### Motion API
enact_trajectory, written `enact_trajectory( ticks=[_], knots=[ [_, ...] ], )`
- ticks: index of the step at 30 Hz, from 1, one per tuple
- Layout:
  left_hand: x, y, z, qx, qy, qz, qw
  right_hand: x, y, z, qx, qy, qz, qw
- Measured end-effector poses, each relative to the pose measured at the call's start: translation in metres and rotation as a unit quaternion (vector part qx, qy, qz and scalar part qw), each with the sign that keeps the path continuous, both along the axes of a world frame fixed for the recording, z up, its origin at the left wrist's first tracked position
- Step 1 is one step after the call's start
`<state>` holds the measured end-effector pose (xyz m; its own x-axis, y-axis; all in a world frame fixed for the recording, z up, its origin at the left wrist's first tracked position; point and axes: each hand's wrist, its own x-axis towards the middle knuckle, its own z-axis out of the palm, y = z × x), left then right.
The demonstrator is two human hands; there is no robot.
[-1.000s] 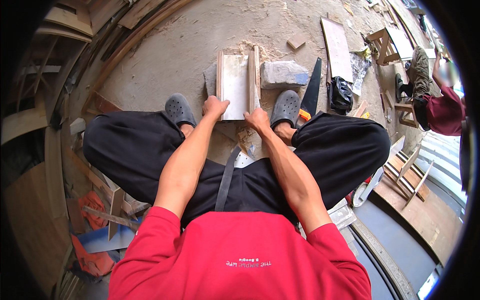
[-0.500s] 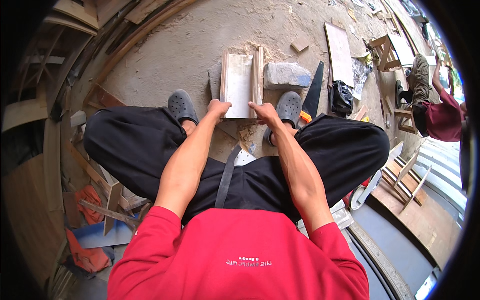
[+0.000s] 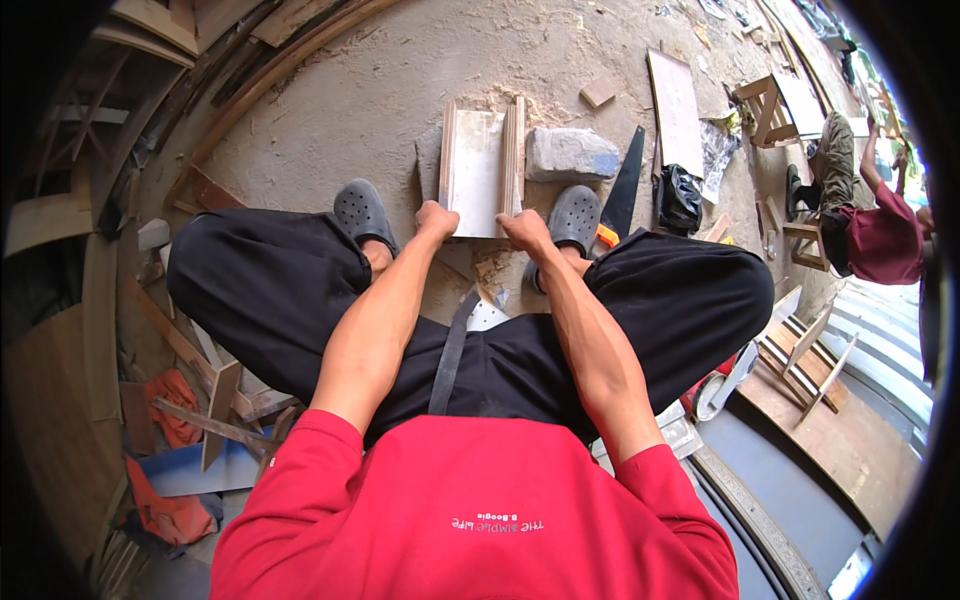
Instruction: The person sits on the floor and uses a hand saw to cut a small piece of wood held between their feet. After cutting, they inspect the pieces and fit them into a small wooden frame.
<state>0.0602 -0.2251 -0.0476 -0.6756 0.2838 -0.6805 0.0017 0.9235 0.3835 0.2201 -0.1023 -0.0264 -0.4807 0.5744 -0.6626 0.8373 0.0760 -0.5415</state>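
Between my feet is a wooden trough [image 3: 477, 180], a pale, stained board with a raised plywood strip along each side. My left hand [image 3: 437, 221] is closed on the near end of its left strip, thumb side turned inward. My right hand [image 3: 524, 231] grips the near end of the right strip. Both sets of fingertips are partly hidden under or behind the wood. A grey block [image 3: 428, 160] shows beside the trough's left side, and a larger grey stone block [image 3: 572, 154] sits close to its right.
A handsaw [image 3: 626, 185] with an orange handle lies right of my right shoe. Farther right are a long board [image 3: 677, 110], a black plastic bag [image 3: 681, 198] and a person in a dark red shirt [image 3: 884, 240]. Wood scraps [image 3: 215, 400] and orange cloth [image 3: 170, 505] are piled at left.
The trough's near end has tilted slightly, and both fists have turned a little with it. More of the grey block on the left shows. The other person's arms have shifted.
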Motion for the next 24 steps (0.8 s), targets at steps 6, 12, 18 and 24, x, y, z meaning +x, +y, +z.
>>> enact_trajectory(
  ticks=[6, 12, 18, 24],
  knots=[
    [0.008, 0.007, 0.033, -0.015, -0.032, -0.006, 0.999, 0.006, -0.003, -0.016, 0.047, -0.008, -0.016, 0.999],
    [0.010, 0.003, 0.036, -0.009, 0.006, -0.024, 1.000, 0.005, -0.007, -0.010, 0.062, -0.016, -0.005, 0.998],
    [0.012, 0.007, 0.045, -0.020, -0.014, -0.016, 1.000, 0.007, -0.010, -0.006, 0.067, -0.028, -0.009, 0.997],
    [0.011, 0.004, 0.042, -0.019, -0.014, -0.022, 0.999, 0.003, -0.017, 0.009, 0.074, -0.028, -0.011, 0.997]
  ],
)
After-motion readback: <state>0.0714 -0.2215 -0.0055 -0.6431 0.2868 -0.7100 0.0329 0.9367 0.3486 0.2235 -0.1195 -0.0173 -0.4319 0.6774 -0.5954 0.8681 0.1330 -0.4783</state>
